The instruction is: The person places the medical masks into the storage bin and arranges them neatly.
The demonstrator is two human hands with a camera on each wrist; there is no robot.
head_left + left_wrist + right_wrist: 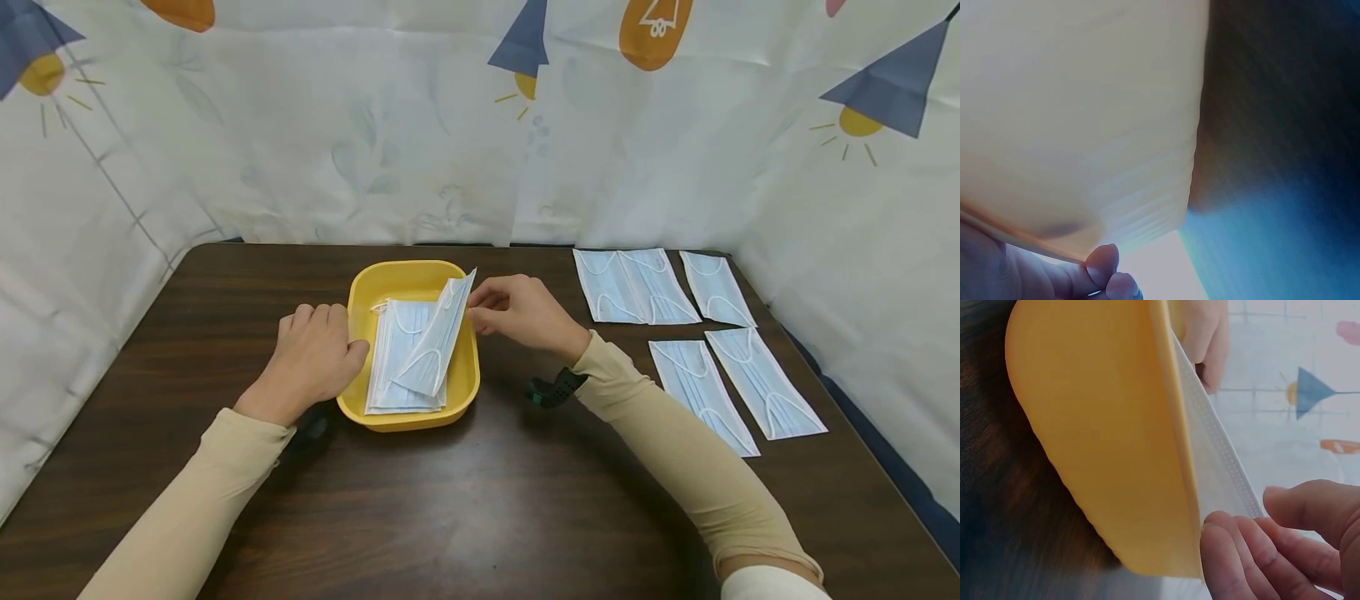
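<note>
A yellow plastic basin (465, 400) sits on the table, holding a small pile of light blue face masks (390, 367). My left hand (318, 354) grips the basin's left rim, with the thumb over the inner side; its fingertips (1102, 259) show at the rim in the left wrist view. At the right rim, my right hand (525, 310) pinches the edge of one face mask (442, 342) between thumb and fingers. That mask slants up over the pile, its upper corner above the rim. In the right wrist view its white edge (1229, 456) runs to the fingertips.
To the right, several more face masks (701, 387) lie flat in two rows on the dark wooden table (480, 517). A printed white curtain (450, 167) hangs behind the table and along its sides. The right forearm reaches across the table beside the lower masks.
</note>
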